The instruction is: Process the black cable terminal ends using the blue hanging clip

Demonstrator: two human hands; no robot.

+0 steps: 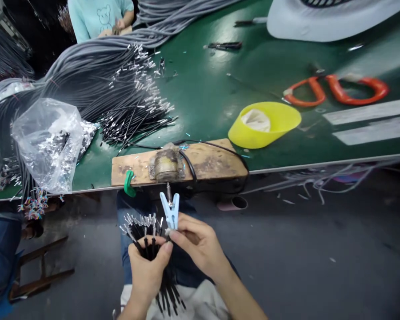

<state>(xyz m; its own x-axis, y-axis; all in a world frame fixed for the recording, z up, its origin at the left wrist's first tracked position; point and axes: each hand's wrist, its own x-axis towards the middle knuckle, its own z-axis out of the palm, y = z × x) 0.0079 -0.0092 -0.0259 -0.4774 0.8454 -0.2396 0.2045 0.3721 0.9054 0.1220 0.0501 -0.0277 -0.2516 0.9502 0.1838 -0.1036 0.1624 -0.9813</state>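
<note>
My left hand (146, 269) grips a bundle of black wires (143, 235) with metal tips pointing up, held over my lap. My right hand (195, 242) pinches a light blue clothespin-like clip (170, 210) just right of the wire tips, its jaws pointing up toward a metal pin on the fixture (166, 165). That fixture is mounted on a wooden block (206, 162) at the green table's (213, 89) near edge, with a black cable looping over it.
A large fan of grey and black tipped cables (126, 93) and a clear plastic bag (48, 142) lie at left. A yellow bowl (265, 124), orange-handled scissors (336, 89) and a pale fan housing (320, 20) sit at right. Another person in a teal shirt (98, 18) works across the table.
</note>
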